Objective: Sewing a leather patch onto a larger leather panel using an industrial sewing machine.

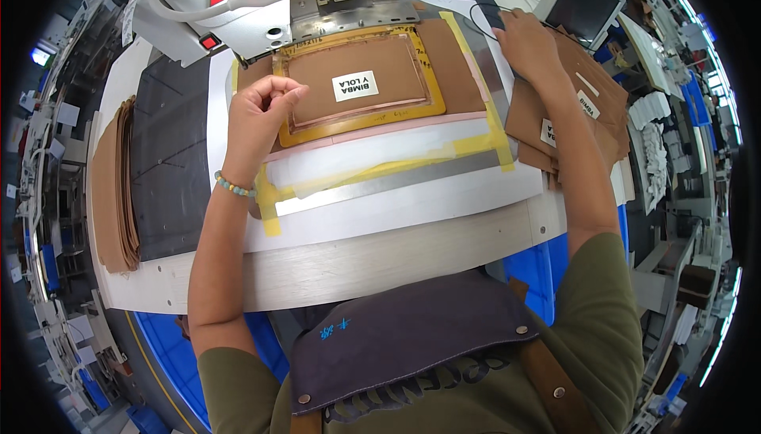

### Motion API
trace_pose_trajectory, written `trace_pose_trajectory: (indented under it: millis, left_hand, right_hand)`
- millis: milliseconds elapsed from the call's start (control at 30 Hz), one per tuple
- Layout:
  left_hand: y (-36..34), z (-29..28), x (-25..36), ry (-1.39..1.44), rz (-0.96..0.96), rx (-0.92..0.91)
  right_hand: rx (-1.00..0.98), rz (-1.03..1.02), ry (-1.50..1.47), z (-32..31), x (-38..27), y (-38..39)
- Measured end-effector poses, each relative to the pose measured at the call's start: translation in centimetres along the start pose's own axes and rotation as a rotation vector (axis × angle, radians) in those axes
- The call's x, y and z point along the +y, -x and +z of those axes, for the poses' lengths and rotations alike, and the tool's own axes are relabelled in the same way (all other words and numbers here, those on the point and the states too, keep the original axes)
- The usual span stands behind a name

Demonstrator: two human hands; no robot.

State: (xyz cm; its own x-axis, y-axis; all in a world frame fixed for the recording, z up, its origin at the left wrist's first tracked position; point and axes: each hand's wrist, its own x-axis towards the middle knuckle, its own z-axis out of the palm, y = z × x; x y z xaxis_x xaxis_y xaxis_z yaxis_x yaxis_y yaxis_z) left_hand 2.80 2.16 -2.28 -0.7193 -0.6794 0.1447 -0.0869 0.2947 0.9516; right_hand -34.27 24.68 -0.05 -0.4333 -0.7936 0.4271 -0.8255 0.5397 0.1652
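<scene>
Left hand (258,113): fingertips curled; whether they pinch anything, unclear. Yellow frame (365,121): left side partly masked by those fingers. White machine (178,30) beyond them, cut by top edge. Right-hand fingers (517,20): contact with thin black cable (471,15) beside them, uncertain.

Olive short-sleeved T-shirt (598,307), dark print (420,390); dark-purple apron (420,327), brown straps (561,378), metal rivets (521,329), blue embroidery (335,329); beaded bracelet (235,187).
</scene>
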Motion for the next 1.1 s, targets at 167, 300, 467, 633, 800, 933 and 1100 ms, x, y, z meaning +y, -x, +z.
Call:
trace_pose_trajectory:
  millis: [167, 300, 467, 633, 800, 933, 1100]
  left_hand:
    - [0.2, 0.3, 0.6, -0.089, -0.030, -0.038]
    - [0.2, 0.8, 0.8, -0.098, -0.031, -0.044]
    - [0.0, 0.9, 0.5, -0.126, -0.019, -0.034]
    - [0.1, 0.9, 0.1, -0.156, -0.035, -0.064]
    - [0.3, 0.6, 0.1, -0.079, -0.006, -0.065]
    - [0.3, 0.8, -0.2, 0.008, 0.025, 0.002]
    - [0.5, 0.8, -0.8, 0.019, 0.087, 0.145]
  right_hand:
    - [0.123, -0.467, -0.575, -2.3, -9.5, 0.4]
    - [0.225, -0.642, -0.717, -4.1, -16.6, 0.8]
    - [0.302, -0.664, -0.566, -3.5, -20.4, -0.2]
    - [0.379, -0.685, -0.547, -2.2, -20.8, -0.5]
    - [0.270, -0.644, -0.494, -1.5, -19.5, -1.2]
    - [0.194, -0.446, -0.686, -0.4, -19.4, -3.2]
    - [-0.024, -0.203, -1.216, 1.6, -21.9, -5.9]
